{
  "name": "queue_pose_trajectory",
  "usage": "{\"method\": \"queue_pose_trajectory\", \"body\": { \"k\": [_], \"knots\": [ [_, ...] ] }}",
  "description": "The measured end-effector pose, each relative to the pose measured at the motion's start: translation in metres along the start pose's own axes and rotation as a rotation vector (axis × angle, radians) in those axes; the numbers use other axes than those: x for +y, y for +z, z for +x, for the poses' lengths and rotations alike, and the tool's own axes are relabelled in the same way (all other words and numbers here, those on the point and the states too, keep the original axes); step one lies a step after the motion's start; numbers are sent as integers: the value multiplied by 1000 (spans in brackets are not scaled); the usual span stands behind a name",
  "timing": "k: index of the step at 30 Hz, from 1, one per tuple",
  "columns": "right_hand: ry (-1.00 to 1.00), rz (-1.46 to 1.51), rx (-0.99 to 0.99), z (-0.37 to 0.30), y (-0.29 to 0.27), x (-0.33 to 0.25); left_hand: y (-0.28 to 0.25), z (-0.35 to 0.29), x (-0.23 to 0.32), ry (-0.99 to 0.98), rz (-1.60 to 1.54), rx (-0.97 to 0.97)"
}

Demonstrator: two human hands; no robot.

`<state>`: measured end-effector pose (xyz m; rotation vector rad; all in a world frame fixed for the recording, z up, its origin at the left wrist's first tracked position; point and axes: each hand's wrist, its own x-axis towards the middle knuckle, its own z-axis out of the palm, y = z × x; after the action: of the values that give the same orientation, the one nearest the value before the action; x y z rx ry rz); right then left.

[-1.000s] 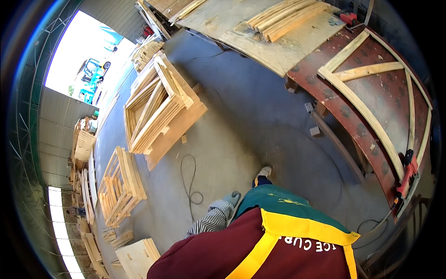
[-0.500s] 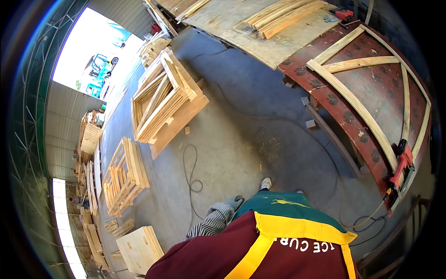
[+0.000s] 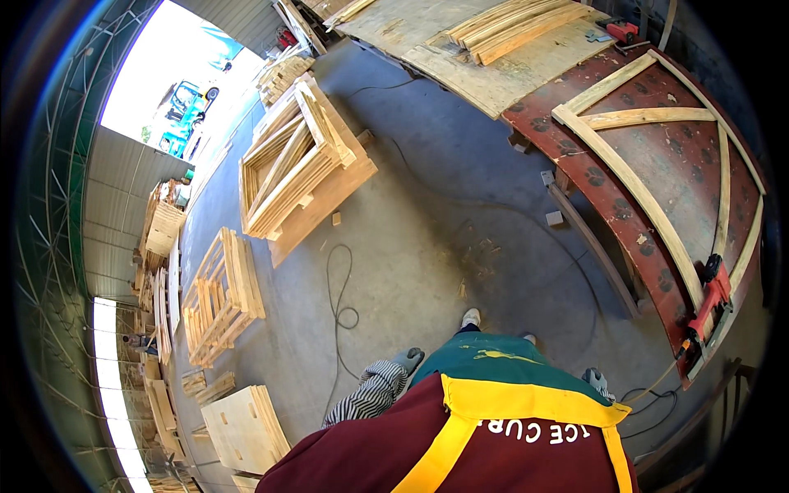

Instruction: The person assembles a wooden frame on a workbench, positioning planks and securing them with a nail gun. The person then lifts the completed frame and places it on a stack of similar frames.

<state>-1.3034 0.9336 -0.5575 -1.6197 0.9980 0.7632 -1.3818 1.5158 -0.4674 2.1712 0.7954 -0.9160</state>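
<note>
My left hand, in a grey glove below a striped cuff, hangs beside the green apron. Its fingers look loosely curled, and I see nothing in them. At the apron's right edge part of my gloved right hand shows; its fingers are too small and partly hidden to read. To my right a wooden frame with a diagonal brace lies on a dark red workbench. A red nail gun rests on the frame's near corner, apart from my right hand.
Stacked wooden frames lie on a board ahead to the left, with slatted frames nearer. Plywood sheets stand at the lower left. A hose loops over the floor. Wood strips lie on the far bench; a blue forklift stands outside.
My right hand has come into view at the apron's right side. My left hand has shifted slightly left, still beside the apron. The view has turned a little.
</note>
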Motion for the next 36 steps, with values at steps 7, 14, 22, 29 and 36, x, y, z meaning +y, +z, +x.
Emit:
{"method": "queue_pose_trajectory", "body": {
  "k": [7,14,22,29,36],
  "knots": [
    [4,-53,0,-14,-5,8,12,4,-7,27,-58,-78],
    [8,-65,-7,-16,-11,20,23,10,-16,-38,-8,-64],
    [2,-71,-5,-17,-21,23,15,-17,29,-30,0,-89],
    [-9,-93,-21,-15,-26,21,31,-7,7,-36,5,-45],
    [-25,-108,-17,-12,-28,25,30,-16,19,-14,46,-46]
  ]
}}
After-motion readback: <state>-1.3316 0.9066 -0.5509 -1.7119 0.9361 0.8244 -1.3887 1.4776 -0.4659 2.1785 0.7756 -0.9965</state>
